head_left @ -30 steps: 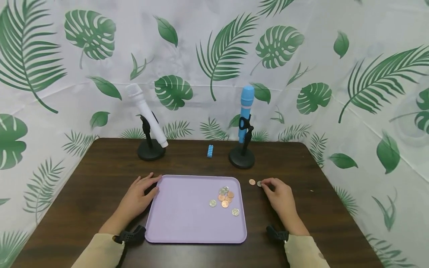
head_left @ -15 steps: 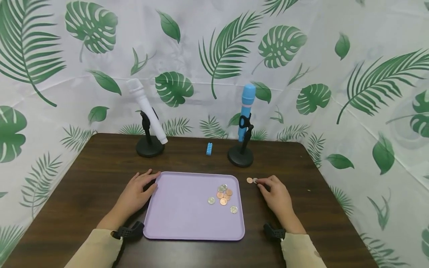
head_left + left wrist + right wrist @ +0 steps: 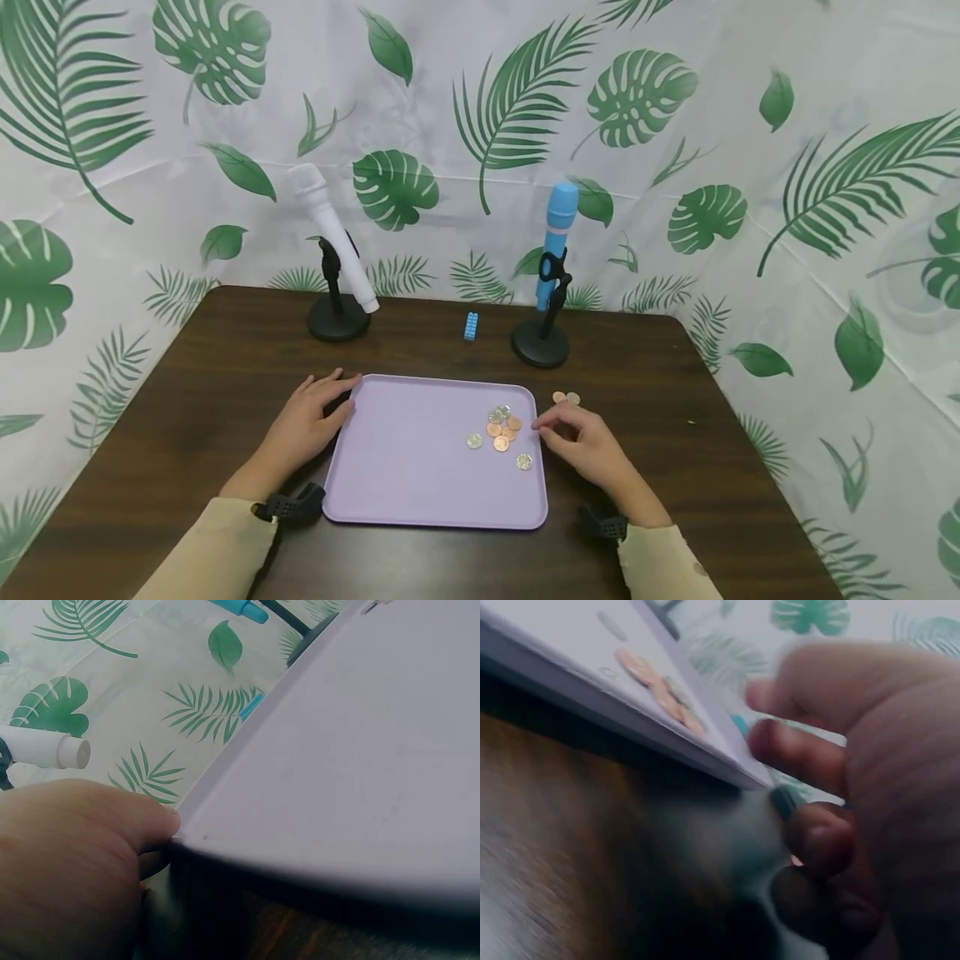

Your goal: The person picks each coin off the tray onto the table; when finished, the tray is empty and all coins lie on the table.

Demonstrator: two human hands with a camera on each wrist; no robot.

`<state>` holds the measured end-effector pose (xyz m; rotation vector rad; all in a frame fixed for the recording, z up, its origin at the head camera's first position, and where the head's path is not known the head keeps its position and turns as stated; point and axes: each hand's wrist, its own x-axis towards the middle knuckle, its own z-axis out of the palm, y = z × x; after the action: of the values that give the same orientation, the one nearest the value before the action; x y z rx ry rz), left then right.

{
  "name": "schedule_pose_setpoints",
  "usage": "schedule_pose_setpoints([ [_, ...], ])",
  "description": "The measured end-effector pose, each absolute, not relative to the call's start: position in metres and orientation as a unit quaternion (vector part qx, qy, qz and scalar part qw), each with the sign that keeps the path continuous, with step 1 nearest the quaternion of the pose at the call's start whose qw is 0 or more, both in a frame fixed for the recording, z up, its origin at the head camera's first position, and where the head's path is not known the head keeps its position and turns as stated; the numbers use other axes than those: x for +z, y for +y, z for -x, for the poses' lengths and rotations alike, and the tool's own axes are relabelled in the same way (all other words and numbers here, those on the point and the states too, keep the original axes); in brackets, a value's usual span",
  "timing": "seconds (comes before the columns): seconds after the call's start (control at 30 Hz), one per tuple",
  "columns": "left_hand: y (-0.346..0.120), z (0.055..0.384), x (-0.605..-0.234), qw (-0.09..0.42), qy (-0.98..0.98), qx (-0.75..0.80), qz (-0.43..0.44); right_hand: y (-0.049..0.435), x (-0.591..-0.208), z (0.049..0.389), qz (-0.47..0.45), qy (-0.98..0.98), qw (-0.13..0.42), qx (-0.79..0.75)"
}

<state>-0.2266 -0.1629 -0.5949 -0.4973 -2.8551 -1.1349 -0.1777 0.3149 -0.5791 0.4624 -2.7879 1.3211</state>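
Observation:
A lilac tray [image 3: 405,492] lies on the table with several copper-coloured and silver coins [image 3: 501,443] toward its right side. My left hand [image 3: 303,429] rests at the tray's far left corner, its fingertips touching the rim; the left wrist view shows this contact close up. At the tray's right rim is my right hand [image 3: 581,442], thumb and forefinger tips near each other. That hand is blurred in the right wrist view, and whether a coin sits between its fingertips cannot be told. Just beyond it, a copper coin [image 3: 558,397] and a silver coin [image 3: 573,398] lie on the wood.
Toward the back stand a white microphone [image 3: 333,237] and a blue microphone [image 3: 557,229], each on a black stand. Between them lies a small blue studded toy brick [image 3: 471,326]. A leaf-patterned cloth [image 3: 420,100] hangs behind the dark wooden table [image 3: 420,346].
My right hand has moved left and nearer, from the silver coin beside the tray to the tray's right rim. Both loose coins still lie on the table. My left hand stays at the corner.

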Motion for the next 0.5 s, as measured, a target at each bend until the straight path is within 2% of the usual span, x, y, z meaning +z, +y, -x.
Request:
schedule_pose_setpoints([
  [0.17,-0.162,0.228,-0.591,0.011,-0.918,-0.361,0.165,0.302,-0.577,0.173,-0.202,-0.900,-0.046,0.384],
  [0.5,-0.164,0.227,-0.593,0.013,-0.918,-0.363,0.160,0.291,-0.576,0.173,-0.193,-0.925,-0.040,0.323],
])
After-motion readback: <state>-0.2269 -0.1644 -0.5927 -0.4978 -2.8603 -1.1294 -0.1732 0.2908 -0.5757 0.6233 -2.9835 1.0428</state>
